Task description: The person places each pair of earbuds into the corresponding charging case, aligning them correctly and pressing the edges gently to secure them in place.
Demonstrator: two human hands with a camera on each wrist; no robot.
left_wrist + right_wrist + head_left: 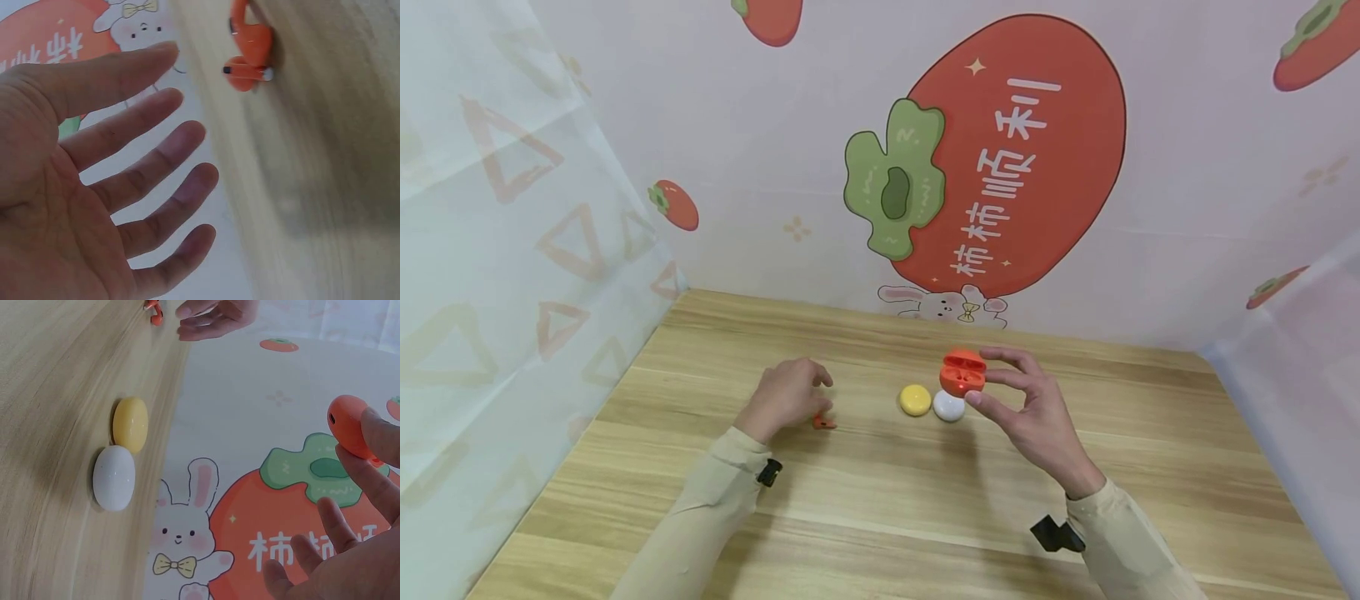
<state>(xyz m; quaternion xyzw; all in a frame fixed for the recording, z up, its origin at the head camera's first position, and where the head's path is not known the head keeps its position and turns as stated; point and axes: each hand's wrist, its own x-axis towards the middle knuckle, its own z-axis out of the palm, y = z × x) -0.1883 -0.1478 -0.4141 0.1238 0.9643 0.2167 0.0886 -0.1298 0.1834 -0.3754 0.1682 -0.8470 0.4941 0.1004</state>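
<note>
An orange earbud charging case (962, 374), its lid raised, is pinched between the thumb and fingers of my right hand (1037, 417) above the table. The slots inside look vacant in the head view. My left hand (786, 396) hovers over the table with fingers spread loosely and holds nothing. Just by its fingertips lie orange earbuds (251, 47), two of them close together in the left wrist view; the hand partly hides them in the head view. A yellow rounded case (915, 400) and a white rounded case (949, 407) sit side by side below the orange case.
The wood-grain table (880, 517) meets a white back wall (760, 250) printed with a large persimmon and a rabbit. Printed side walls stand at left (512, 250) and right (1300, 400).
</note>
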